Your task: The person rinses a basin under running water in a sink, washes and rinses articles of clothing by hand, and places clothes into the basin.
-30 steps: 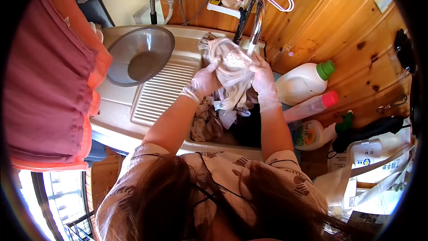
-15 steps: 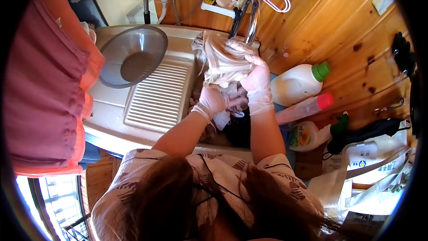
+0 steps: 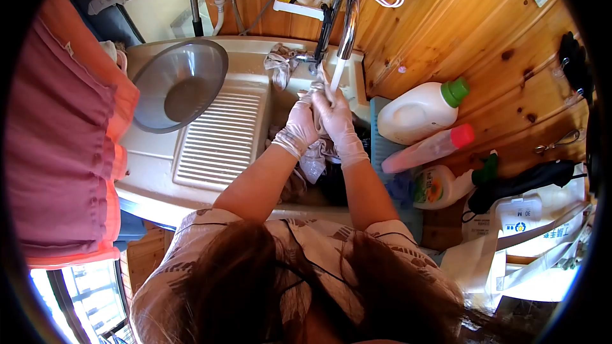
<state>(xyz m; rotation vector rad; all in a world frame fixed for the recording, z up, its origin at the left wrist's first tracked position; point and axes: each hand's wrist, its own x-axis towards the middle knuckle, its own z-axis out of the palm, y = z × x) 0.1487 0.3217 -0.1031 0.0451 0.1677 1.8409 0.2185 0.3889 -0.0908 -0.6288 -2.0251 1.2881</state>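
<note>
My left hand (image 3: 304, 121) and my right hand (image 3: 338, 121), both in thin translucent gloves, are closed on a bunched light beige garment (image 3: 323, 83) above the sink basin. The part inside my fists is hidden. A stream of water (image 3: 338, 73) runs from the chrome faucet (image 3: 348, 32) beside the cloth and my right hand. Beneath my hands, a white cloth (image 3: 312, 164) and a black cloth (image 3: 333, 186) lie among other laundry in the basin. Another pale cloth (image 3: 280, 64) rests on the sink's back ledge.
Left of the basin is a ribbed washboard (image 3: 220, 143) with a grey translucent bowl (image 3: 182, 86) beyond it. On the right stand a white green-capped jug (image 3: 417, 114), a pink red-capped bottle (image 3: 424, 150) and a spray bottle (image 3: 440, 186). A soap tray (image 3: 299, 6) hangs behind.
The beige garment was spread out and lifted; now it is bunched between both hands, which are closer together. Water now shows running from the faucet. The pale cloth on the ledge is uncovered.
</note>
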